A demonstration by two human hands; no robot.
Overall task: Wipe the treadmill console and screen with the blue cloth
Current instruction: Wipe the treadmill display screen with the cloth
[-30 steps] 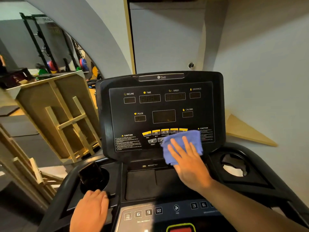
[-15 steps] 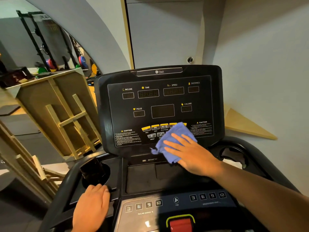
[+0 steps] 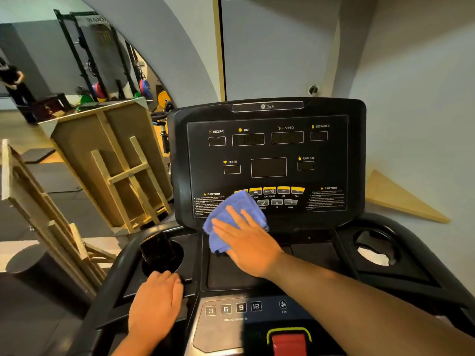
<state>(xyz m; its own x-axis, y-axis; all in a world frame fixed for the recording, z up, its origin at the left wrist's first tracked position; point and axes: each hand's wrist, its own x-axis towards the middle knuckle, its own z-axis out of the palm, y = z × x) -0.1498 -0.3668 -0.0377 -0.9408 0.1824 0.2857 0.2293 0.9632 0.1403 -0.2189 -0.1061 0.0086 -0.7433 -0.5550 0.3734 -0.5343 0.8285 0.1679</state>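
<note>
Wiping low on the console [image 3: 270, 163]: right hand [image 3: 246, 240] spread flat, pressing the cloth [image 3: 231, 214] onto the bottom-left edge by the caution text. Left hand [image 3: 154, 301] rests flat beside the cupholder. Likely unfinished; upper screen untouched by the cloth now.

console [image 3: 270, 155] | blue cloth [image 3: 232, 217] flat on lower-left panel | left cupholder [image 3: 177, 255]: dark object, likely phone [image 3: 158, 249]

Warm, dim indoor light is falling from above – the wall [image 3: 424, 104] is glowing, the console [image 3: 270, 160] staying dark; edges are bending – fine print is blurring.
</note>
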